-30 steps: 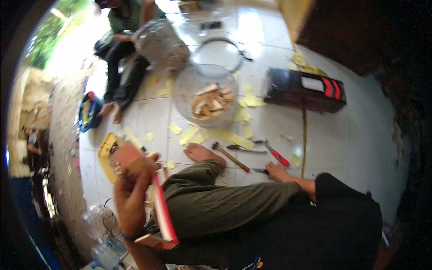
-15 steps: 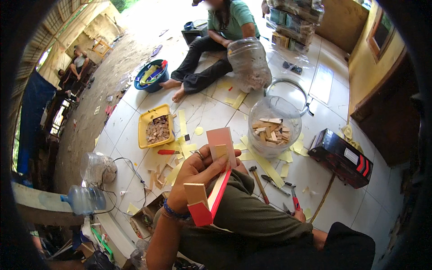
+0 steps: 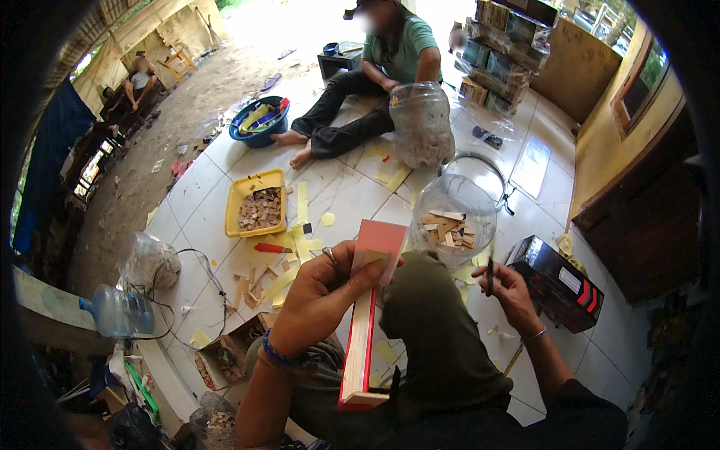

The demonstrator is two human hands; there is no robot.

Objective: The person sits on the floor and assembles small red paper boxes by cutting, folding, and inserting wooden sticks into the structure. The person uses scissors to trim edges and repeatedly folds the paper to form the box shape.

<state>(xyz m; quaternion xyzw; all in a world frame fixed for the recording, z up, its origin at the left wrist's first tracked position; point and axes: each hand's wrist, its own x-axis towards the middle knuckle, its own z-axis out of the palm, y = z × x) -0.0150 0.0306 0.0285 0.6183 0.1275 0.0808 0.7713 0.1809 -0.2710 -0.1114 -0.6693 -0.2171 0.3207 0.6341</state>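
Bare forearms, a beaded wristband, a thin bangle, olive trousers and a dark top.

The person's left hand (image 3: pixel 319 300) is bare, and the forearm behind it carries no sleeve; a blue beaded wristband (image 3: pixel 279 358) circles the left wrist, and a small metal ring (image 3: pixel 331 256) sits on one finger. The right hand (image 3: pixel 511 294) is bare too, with a thin silvery bangle (image 3: pixel 534 335) around the wrist and an uncovered forearm running back to the lower edge. The legs are clad in olive-green cloth trousers (image 3: pixel 435 337), creased at the raised knee. At the lower right, a black cloth top (image 3: pixel 577 420) covers the body.
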